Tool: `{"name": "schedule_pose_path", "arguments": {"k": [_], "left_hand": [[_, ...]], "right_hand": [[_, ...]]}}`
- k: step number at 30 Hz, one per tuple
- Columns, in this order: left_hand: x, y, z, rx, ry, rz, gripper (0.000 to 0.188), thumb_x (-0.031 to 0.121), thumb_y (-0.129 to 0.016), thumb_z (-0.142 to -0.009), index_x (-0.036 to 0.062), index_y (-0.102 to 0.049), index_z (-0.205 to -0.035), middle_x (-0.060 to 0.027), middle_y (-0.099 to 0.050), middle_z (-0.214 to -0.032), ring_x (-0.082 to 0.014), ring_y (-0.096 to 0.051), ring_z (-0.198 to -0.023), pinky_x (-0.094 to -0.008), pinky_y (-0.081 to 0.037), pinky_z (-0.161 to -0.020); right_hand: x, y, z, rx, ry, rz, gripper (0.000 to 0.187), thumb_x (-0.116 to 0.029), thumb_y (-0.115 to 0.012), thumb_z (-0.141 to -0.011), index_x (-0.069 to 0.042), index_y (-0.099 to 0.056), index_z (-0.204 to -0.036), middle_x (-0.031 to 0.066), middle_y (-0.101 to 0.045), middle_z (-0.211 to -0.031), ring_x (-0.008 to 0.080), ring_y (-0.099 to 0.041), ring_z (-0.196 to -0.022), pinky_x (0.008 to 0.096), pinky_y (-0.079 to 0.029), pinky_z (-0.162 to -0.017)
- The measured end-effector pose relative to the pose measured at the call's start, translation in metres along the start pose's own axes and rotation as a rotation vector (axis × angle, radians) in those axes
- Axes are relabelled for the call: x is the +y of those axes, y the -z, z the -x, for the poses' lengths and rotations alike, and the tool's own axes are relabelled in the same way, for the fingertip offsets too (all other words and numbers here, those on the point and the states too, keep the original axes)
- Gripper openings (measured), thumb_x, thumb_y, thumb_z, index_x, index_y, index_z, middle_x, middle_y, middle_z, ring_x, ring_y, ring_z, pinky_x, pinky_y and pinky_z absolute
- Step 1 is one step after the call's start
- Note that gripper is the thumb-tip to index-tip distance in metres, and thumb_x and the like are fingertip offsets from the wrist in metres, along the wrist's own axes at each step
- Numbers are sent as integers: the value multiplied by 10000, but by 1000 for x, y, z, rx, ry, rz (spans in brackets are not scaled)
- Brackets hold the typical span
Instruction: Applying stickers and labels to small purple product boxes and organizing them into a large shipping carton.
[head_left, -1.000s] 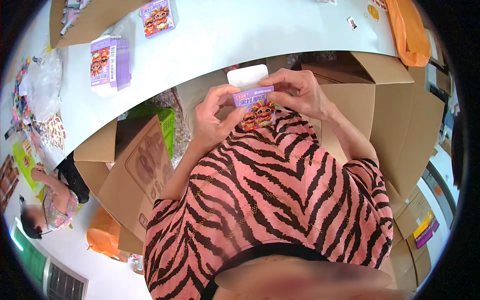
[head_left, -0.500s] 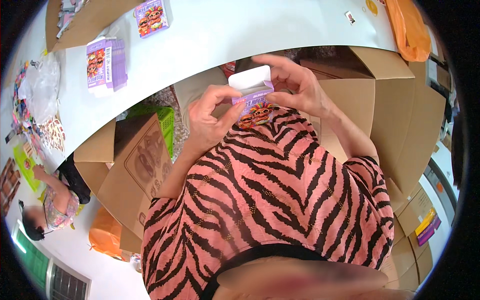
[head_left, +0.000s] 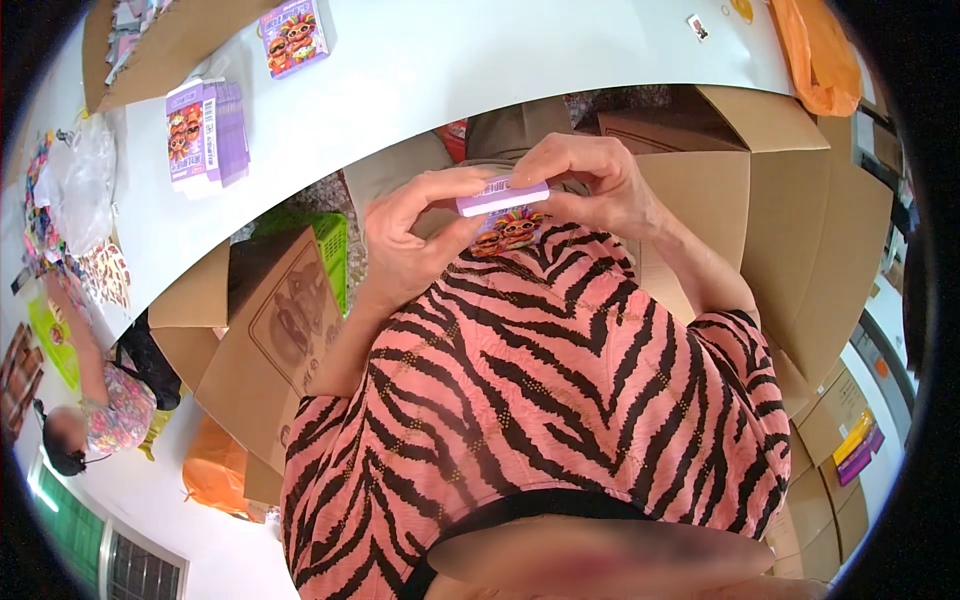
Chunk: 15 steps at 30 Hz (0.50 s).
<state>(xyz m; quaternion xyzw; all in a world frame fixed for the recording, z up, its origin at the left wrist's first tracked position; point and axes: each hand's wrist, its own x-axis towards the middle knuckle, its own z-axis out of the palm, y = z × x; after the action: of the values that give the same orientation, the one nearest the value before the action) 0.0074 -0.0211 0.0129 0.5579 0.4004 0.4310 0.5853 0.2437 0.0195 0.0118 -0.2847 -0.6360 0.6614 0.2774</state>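
Note:
A small purple printed card box (head_left: 507,230) with cartoon figures is held up in front of my chest. Its top flap is folded down over the opening, with the white edge toward me. My left hand (head_left: 420,222) pinches the box's left side, thumb low and fingers along the top. At the other end my right hand (head_left: 592,185) grips the top and right corner, with its thumb beneath and fingertips on the flap. The box's inside is hidden by the flap.
On the white table (head_left: 420,60) lie a stack of flattened purple boxes (head_left: 206,135), one more purple box (head_left: 294,38) and a clear plastic bag (head_left: 82,180). Open cardboard cartons (head_left: 265,320) flank me. A co-worker (head_left: 115,410) is at the far left.
The box's white top flap, which stood up, is now folded down over the opening. My right fingers came down onto it. The co-worker's arm has shifted along the table.

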Motion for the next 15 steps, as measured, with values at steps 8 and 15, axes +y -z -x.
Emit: {"name": "schedule_pose_path", "arguments": {"k": [8, 15], "left_hand": [[5, -1, 0, -2, 28, -34, 227, -76, -657, -805, -39, -608, -1024, -185, -655, -1069, -216, -636, -993, -317, -517, -855], [2, -1, 0, -37, -29, -165, 245, -84, -663, -786, -44, -608, -1021, -175, -654, -1073, -212, -626, -1015, -320, -505, -886]], "right_hand": [[-15, -8, 0, 124, -216, -92, 283, 19, -667, -772, -24, -676, -1051, 84, -680, -972, 185, -638, -925, 301, -513, -805], [-4, -5, 3, 56, -13, 175, 294, -31, -669, -802, -23, -656, -1096, 89, -679, -1035, 166, -636, -949, 293, -533, -748]]}}
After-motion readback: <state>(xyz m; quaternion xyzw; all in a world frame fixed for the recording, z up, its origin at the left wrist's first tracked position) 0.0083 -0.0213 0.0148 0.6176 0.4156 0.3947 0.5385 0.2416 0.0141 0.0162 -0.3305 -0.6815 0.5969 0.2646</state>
